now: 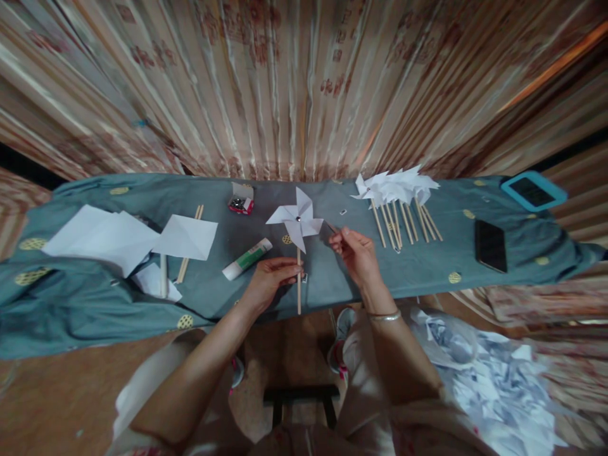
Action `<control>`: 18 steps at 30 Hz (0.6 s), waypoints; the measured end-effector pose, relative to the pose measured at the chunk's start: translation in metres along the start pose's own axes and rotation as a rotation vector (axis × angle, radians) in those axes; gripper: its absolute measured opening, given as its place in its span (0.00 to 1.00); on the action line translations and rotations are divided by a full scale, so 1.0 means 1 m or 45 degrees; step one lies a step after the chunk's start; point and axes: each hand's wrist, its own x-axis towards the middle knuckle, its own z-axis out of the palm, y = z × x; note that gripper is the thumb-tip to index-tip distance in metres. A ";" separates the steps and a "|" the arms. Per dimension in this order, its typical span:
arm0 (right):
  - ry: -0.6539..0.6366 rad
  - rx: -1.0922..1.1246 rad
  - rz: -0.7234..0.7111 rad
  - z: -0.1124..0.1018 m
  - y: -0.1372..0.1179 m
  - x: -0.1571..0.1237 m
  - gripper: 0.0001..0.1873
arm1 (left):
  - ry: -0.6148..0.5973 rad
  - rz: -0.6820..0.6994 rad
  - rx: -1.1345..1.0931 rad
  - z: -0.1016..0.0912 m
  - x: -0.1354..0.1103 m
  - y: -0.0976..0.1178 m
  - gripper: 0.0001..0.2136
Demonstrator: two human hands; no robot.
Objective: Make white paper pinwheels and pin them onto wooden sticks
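A white paper pinwheel (304, 226) with a pin at its centre is fixed to a light wooden stick (299, 294). My left hand (270, 282) pinches that stick below the blades, holding it just over the cloth-covered table. To the right of the pinwheel, the fingers of my right hand (355, 250) are closed on a thin, dark, pointed thing (331, 225). Its tip is close to the right blade; whether they touch I cannot tell. A green and white glue stick (247, 258) lies left of my left hand. Behind it sits a small open box of pins (240, 201).
Several finished pinwheels (399, 187) lie in a row at the right. White paper sheets (102, 237) and a folded square (187, 236) over loose sticks (183, 269) are at the left. A phone (491, 245) and a blue-framed device (534, 191) lie far right. Crumpled paper (503, 380) fills a bag below.
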 end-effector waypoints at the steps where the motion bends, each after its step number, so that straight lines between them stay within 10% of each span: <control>1: 0.062 0.025 -0.017 -0.003 0.000 0.003 0.15 | -0.014 -0.002 0.008 0.000 0.000 -0.001 0.17; 18: 0.013 0.127 0.058 -0.004 0.000 0.007 0.15 | -0.084 -0.057 0.050 0.004 -0.001 -0.001 0.17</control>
